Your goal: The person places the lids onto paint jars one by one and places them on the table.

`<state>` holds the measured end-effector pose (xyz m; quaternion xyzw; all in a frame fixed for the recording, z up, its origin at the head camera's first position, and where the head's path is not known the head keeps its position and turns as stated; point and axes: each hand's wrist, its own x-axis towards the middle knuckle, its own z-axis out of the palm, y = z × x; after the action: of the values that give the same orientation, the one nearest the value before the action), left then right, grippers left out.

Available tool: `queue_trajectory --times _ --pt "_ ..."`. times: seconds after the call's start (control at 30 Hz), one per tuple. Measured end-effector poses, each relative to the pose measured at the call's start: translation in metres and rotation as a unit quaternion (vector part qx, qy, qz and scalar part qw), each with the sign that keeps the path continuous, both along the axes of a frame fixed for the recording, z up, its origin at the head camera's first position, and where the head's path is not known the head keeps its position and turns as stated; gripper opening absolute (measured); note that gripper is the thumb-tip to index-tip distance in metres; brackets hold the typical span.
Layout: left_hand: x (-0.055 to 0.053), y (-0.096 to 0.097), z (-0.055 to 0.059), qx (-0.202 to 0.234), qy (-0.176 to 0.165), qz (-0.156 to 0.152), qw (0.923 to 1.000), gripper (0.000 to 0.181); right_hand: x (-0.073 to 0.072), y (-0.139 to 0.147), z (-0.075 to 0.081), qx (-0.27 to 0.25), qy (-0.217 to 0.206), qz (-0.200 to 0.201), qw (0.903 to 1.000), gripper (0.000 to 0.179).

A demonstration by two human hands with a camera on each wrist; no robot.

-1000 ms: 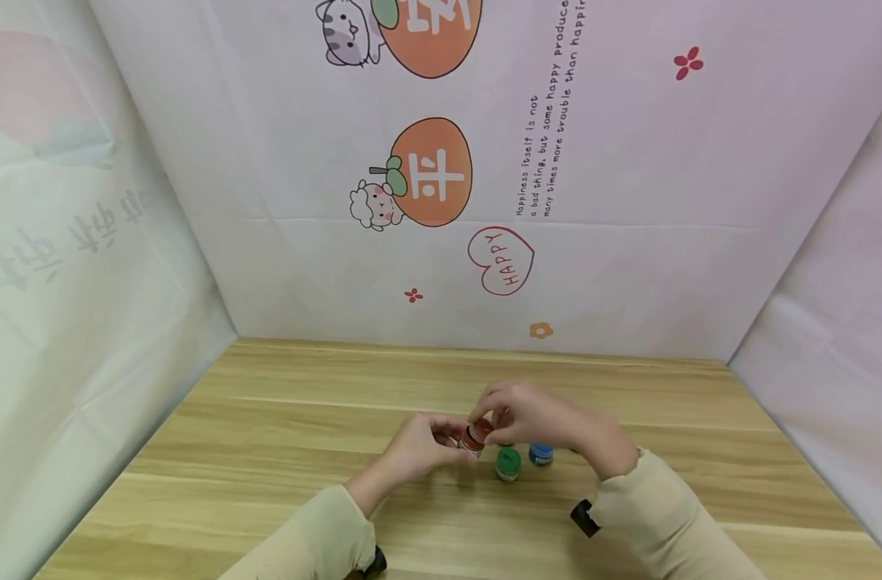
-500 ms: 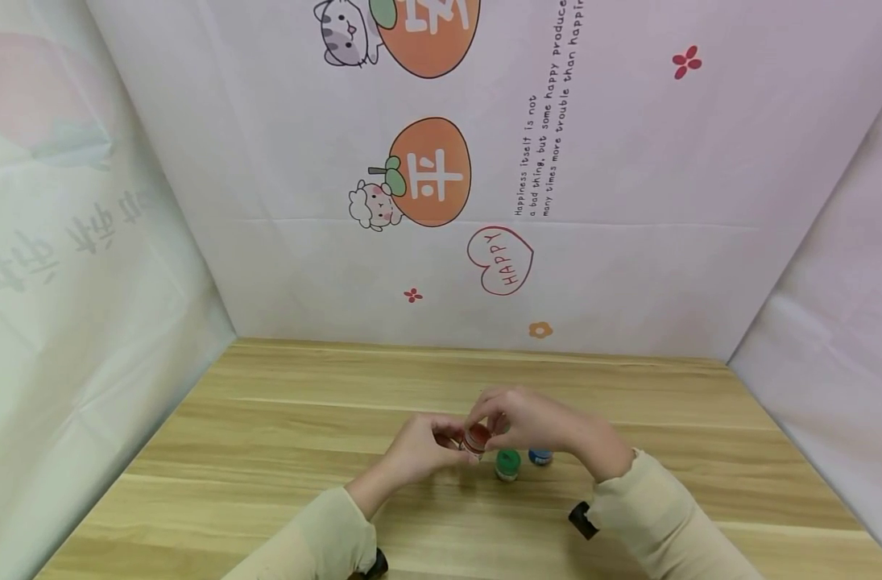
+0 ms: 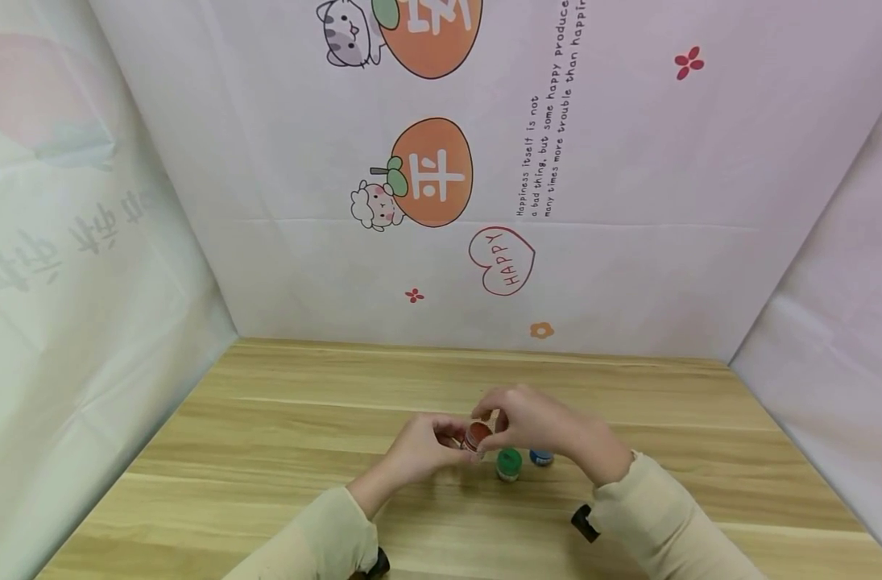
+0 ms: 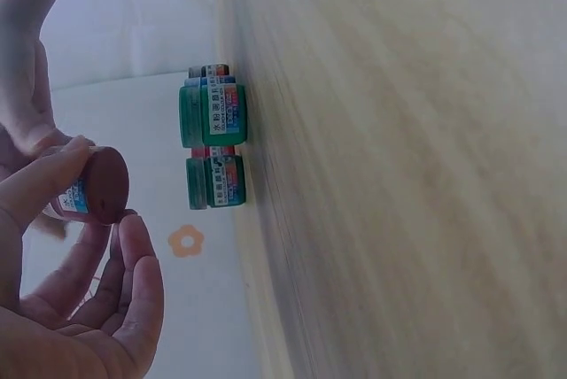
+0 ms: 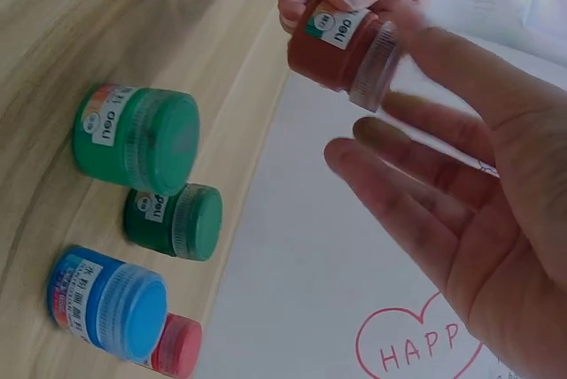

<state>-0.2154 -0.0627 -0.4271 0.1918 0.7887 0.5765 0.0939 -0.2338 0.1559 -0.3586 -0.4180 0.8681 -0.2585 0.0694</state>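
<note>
A small reddish-brown paint jar with a clear ribbed lid is held off the table in my left hand. Thumb and fingers pinch the jar's body, and its base faces the left wrist camera. My right hand is at the lid end. In the right wrist view its thumb lies close to the lid, while the other fingers are spread and fairly straight. Whether the thumb touches the lid, I cannot tell. The lid is on the jar.
Standing on the wooden table are a green jar, a darker green jar, a blue jar and a red jar. A printed white sheet rises behind the table.
The right hand's fingers, which gripped the lid earlier, have loosened and spread away from it. The left hand keeps the jar in nearly the same place.
</note>
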Motion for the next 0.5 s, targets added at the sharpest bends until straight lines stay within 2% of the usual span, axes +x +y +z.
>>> queue_trajectory --times 0.13,0.27,0.37,0.5 --pt "-0.0012 -0.0002 -0.0008 -0.009 0.003 0.000 1.0000 0.030 -0.0004 0.0026 0.0001 -0.001 0.043 0.058 0.9974 0.038" --pt "-0.0017 0.0005 -0.0013 -0.011 0.010 0.001 0.9999 0.033 -0.0012 0.0037 0.0002 -0.007 0.067 0.101 0.9926 0.032" --pt "-0.0012 0.0012 -0.0009 -0.010 0.008 0.001 0.9999 0.033 -0.0008 0.0037 0.0000 0.000 0.062 0.088 0.9942 0.026" --pt "-0.0015 0.0017 0.0000 -0.016 0.002 0.006 0.9998 0.033 0.0003 0.0023 -0.0013 0.005 0.040 0.046 0.9982 0.017"
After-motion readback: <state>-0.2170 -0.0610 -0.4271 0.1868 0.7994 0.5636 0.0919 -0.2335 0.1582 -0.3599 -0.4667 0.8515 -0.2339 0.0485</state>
